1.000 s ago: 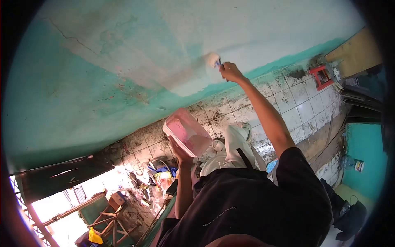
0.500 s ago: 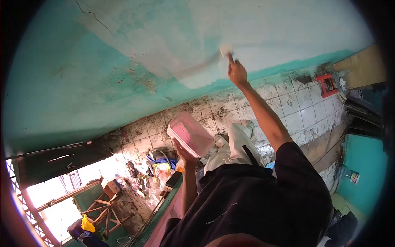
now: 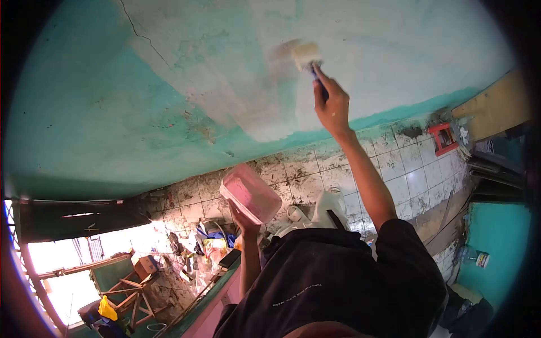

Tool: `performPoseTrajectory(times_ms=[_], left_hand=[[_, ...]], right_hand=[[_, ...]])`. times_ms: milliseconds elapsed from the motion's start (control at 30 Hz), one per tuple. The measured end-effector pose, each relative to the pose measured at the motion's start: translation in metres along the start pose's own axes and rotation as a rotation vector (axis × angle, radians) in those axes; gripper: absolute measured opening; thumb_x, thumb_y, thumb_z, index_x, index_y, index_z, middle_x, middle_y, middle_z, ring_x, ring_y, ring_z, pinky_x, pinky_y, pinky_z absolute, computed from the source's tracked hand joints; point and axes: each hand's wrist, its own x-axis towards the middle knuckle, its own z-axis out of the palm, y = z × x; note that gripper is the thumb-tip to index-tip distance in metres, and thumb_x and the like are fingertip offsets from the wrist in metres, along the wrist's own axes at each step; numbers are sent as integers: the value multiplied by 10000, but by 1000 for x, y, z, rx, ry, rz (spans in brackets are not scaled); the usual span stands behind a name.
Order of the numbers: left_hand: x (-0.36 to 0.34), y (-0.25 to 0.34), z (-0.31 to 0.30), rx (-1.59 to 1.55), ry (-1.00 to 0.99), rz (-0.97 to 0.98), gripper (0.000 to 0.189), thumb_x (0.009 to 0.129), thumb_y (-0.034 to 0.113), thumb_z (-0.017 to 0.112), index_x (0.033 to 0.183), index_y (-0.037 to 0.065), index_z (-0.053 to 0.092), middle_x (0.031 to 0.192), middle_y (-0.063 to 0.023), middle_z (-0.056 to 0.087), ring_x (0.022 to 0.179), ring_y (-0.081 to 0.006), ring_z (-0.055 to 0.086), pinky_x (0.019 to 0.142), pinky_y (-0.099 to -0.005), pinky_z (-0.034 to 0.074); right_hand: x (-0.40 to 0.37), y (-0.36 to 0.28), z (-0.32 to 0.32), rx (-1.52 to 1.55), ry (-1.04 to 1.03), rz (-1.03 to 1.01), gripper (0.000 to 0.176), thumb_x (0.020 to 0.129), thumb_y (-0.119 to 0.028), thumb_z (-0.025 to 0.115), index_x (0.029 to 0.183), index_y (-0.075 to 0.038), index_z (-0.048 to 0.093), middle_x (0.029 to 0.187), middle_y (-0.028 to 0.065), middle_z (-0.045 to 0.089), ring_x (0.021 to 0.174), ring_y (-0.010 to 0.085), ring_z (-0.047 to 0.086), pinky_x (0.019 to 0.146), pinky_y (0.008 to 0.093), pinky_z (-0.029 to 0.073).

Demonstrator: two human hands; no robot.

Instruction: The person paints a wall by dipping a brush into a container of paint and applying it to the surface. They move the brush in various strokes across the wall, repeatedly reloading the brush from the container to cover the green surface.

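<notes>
My right hand [image 3: 332,107] is closed around the handle of a paintbrush [image 3: 307,55], and its bristles press against the turquoise wall [image 3: 112,112]. The brush sits at the upper edge of a pale, freshly coated patch [image 3: 270,107] on that wall. Lower down, in front of my black shirt, my left hand [image 3: 243,221] holds a pink plastic tub [image 3: 251,193] from underneath. The tub is tilted with its open side toward the wall. What is inside the tub cannot be made out.
A stained white tiled floor [image 3: 406,163] runs along the wall's base. On it are a red stool [image 3: 442,138], a heap of bags and clutter [image 3: 211,242] and a wooden frame [image 3: 132,281]. A wooden board [image 3: 496,107] leans at the right.
My right hand has carried the brush higher up the wall, lengthening the pale patch. The pink tub has stayed in my left hand at about the same place.
</notes>
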Motion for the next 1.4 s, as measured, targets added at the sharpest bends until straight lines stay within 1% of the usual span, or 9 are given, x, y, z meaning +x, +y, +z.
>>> performPoseTrajectory(times_ms=[100, 133, 267, 367, 533, 767, 1067, 1200, 1400], left_hand=[[4, 2, 39, -25, -12, -15, 733, 1006, 639, 291, 1540, 137, 277, 1509, -109, 373, 1361, -317, 416, 1111, -492, 387], [14, -6, 35, -118, -72, -57, 727, 1012, 627, 293, 1536, 124, 281, 1499, -109, 384, 1353, -310, 425, 1104, -481, 397], [37, -34, 39, -109, -149, -17, 697, 1032, 577, 310, 1522, 81, 302, 1448, -116, 446, 1311, -282, 476, 1065, -429, 441], [25, -31, 95, -62, -56, -79, 700, 1031, 575, 324, 1518, 72, 310, 1431, -129, 468, 1292, -284, 498, 1043, -422, 458], [14, -65, 145, -4, -140, -45, 713, 1038, 572, 306, 1547, 76, 248, 1516, -115, 388, 1378, -282, 414, 1152, -438, 344], [14, -146, 153, 6, -121, -21, 688, 1041, 561, 308, 1537, 84, 278, 1495, -113, 407, 1372, -281, 417, 1138, -436, 357], [-10, -176, 199, 50, -263, -129, 690, 1046, 552, 294, 1538, 69, 273, 1516, -118, 396, 1385, -283, 409, 1155, -449, 340], [-23, -189, 218, 37, -310, -140, 707, 1037, 567, 314, 1536, 66, 276, 1508, -131, 407, 1373, -302, 423, 1153, -458, 343], [-32, -206, 235, -27, -217, -166, 704, 1028, 566, 356, 1524, 69, 300, 1489, -136, 427, 1352, -311, 446, 1139, -465, 360]], right_hand=[[-40, -18, -23, 183, -301, 17, 416, 947, -118, 625, 1361, -160, 604, 680, 106, 545, 538, 227, 491, 551, 358, 451], [-49, -27, -40, 176, -490, 13, 422, 932, -72, 644, 1346, -148, 621, 903, 135, 705, 610, 161, 556, 594, 281, 472], [-69, -37, -98, 344, -751, -3, 453, 884, -103, 716, 1326, -169, 638, 912, 138, 717, 653, 196, 622, 660, 327, 529], [-57, -37, -152, 68, -887, -108, 419, 865, -105, 711, 1275, -187, 675, 826, 81, 698, 628, 238, 619, 618, 337, 523], [-58, -35, -205, -136, -957, -88, 358, 853, -101, 705, 1199, -193, 717, 749, 44, 655, 598, 238, 596, 582, 356, 503], [-66, 1, -234, -243, -940, -105, 310, 862, -122, 666, 1158, -193, 724, 713, 38, 608, 615, 237, 606, 580, 373, 493], [-57, 33, -257, -226, -939, -97, 170, 826, -111, 665, 978, -110, 743, 741, 66, 648, 718, 284, 664, 622, 414, 516], [-56, 53, -260, -273, -975, -111, 241, 852, -114, 664, 1079, -142, 738, 788, 48, 659, 709, 265, 651, 617, 389, 500], [-57, 72, -279, -149, -926, -118, 163, 820, -109, 684, 969, -119, 749, 763, 71, 660, 736, 295, 654, 643, 418, 501]])
